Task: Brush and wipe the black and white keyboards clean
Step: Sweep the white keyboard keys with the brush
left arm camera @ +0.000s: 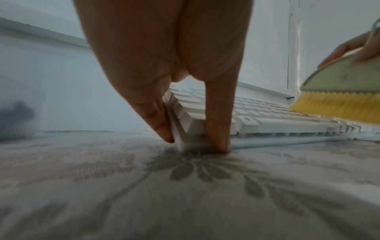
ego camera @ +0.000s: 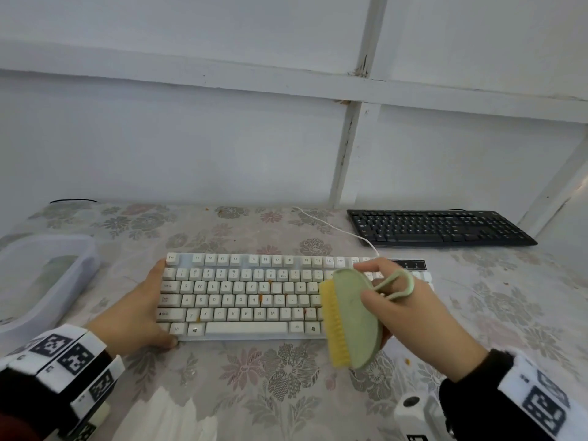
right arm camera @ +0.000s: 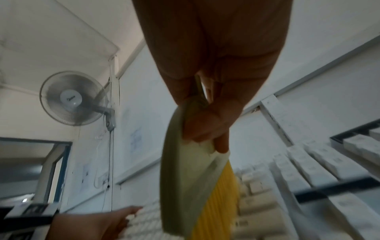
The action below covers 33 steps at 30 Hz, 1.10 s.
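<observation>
**Non-task items around me**

Floral tablecloth (ego camera: 286, 370) covering my table. Translucent plastic tub (ego camera: 47, 275) at my far left, contents unclear. White paper (ego camera: 165, 418) at my near edge. Wall-mounted fan (right arm camera: 72, 98) beside a doorway (right arm camera: 33, 168).

Tub (ego camera: 47, 275) left of near kbd (ego camera: 241, 297); 2nd kbd (ego camera: 439, 229) behind, to right.

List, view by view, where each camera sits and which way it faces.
Head: high, looking down at the white keyboard; both hands show.
Left wrist: near the table, along the left hand, which holds the keyboard's corner.
Right wrist: looking along the right hand, which grips the brush.
Shared: all show the brush and the white keyboard.
</observation>
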Each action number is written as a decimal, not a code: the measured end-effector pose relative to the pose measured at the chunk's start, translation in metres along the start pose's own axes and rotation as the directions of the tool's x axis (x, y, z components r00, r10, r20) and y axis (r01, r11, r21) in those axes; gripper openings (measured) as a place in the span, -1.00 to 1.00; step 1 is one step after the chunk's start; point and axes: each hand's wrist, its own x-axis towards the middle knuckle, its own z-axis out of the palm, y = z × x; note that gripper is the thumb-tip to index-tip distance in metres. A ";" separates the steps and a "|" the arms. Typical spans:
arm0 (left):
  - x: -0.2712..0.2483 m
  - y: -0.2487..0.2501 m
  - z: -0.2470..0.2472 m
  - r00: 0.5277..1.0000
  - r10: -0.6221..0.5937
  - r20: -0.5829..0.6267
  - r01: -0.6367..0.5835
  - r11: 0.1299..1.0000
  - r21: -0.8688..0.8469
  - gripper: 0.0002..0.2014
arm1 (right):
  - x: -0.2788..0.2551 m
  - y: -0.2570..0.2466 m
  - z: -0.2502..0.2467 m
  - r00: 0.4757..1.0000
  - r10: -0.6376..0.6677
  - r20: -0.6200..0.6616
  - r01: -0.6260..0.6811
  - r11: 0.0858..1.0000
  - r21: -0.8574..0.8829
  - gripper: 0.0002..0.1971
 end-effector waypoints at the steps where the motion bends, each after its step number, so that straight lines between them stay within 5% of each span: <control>1: 0.000 0.000 0.000 1.000 0.000 -0.001 0.000 1.000 -0.002 0.29 | 0.004 -0.004 -0.002 0.999 -0.012 -0.047 0.013 1.000 0.016 -0.71; 5: -0.002 0.000 -0.001 1.000 0.015 -0.003 -0.015 1.000 -0.011 0.31 | 0.021 -0.012 -0.001 0.986 -0.052 -0.157 0.060 0.997 0.051 -0.69; 15: -0.002 0.005 0.000 1.000 0.005 -0.006 -0.005 1.000 -0.013 0.24 | -0.008 -0.005 0.008 0.996 0.024 0.084 -0.021 0.999 -0.046 -0.72; 24: -0.003 0.004 -0.001 1.000 -0.008 0.002 0.008 1.000 0.002 0.29 | 0.033 -0.027 -0.003 0.991 -0.087 -0.103 0.092 0.994 0.052 -0.73; 33: -0.003 0.008 -0.001 1.000 -0.014 0.005 0.014 1.000 0.010 0.29 | 0.012 0.000 0.017 0.993 0.010 0.116 -0.012 1.000 0.016 -0.75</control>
